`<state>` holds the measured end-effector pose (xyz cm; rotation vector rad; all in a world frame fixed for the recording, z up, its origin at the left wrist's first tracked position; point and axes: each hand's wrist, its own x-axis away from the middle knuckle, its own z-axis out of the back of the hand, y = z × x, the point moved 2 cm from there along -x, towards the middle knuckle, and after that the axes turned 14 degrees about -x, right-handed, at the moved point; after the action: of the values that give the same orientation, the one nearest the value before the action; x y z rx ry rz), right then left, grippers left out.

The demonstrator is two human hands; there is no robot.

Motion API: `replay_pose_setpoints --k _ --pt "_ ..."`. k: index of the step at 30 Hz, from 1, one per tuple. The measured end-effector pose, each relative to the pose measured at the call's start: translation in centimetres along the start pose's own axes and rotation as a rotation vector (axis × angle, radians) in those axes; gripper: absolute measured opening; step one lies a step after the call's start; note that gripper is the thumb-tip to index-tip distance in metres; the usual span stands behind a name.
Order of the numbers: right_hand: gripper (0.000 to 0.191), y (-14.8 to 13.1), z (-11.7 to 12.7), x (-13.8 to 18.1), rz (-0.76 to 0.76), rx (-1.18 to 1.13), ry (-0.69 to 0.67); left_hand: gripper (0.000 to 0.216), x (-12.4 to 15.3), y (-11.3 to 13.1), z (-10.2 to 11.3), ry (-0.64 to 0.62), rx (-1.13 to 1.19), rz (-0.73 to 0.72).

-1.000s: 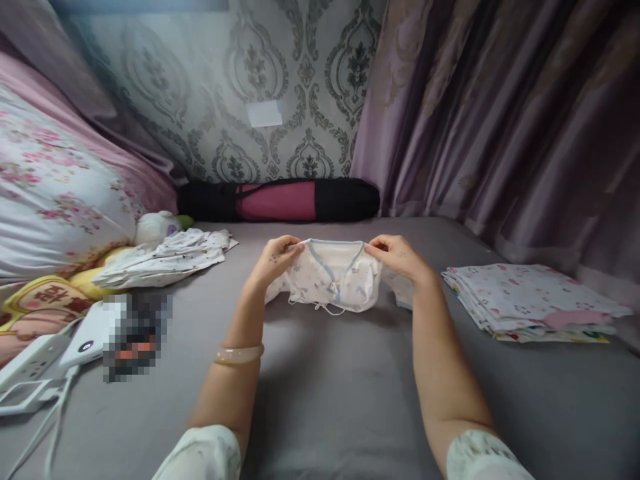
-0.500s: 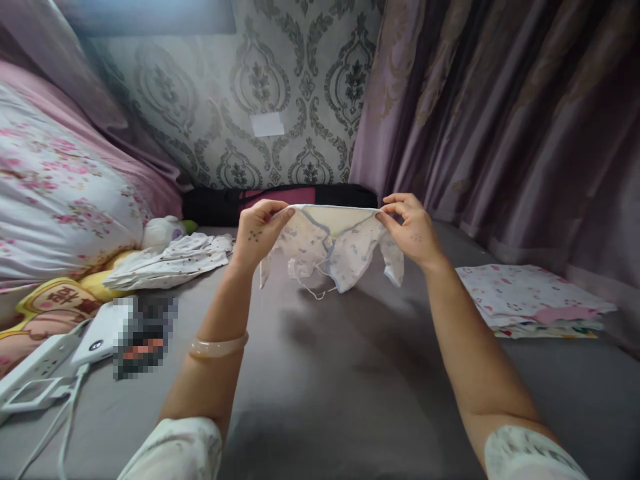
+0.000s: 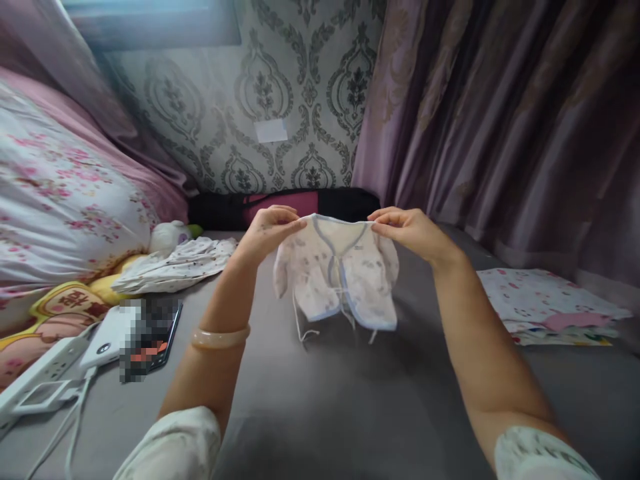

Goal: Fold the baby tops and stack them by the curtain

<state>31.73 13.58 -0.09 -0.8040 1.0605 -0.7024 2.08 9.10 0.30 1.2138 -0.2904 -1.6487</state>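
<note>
- Our left hand point(image 3: 273, 233) is nearly closed, pinching one shoulder of the small shirt point(image 3: 323, 267) between thumb and fingers; our right hand point(image 3: 413, 232) pinches the other shoulder likewise.
- We hold the small shirt up in front of us, over the grey sheet point(image 3: 310, 407).
- If either pinch loosens, that shoulder could drop and crumple.
- The dangling ties point(image 3: 298, 320) might tangle, being loose.

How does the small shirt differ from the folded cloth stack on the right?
The small shirt hangs between the left hand and right hand; the cloth stack lies on the grey surface. The small shirt has blue edging and ties, whereas the cloth stack shows a pink piece. Both are pale and patterned.
</note>
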Motion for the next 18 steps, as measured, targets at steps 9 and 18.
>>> replay_pose_setpoints --k 9,18 --pt "0.033 -0.9 0.7 -0.2 0.018 -0.037 0.028 0.026 -0.6 -0.2 -0.2 -0.062 0.07 0.001" --pt "0.039 -0.8 0.3 -0.2 -0.004 -0.087 0.029 0.028 -0.6 0.3 -1.0 -0.09 0.134 0.038"
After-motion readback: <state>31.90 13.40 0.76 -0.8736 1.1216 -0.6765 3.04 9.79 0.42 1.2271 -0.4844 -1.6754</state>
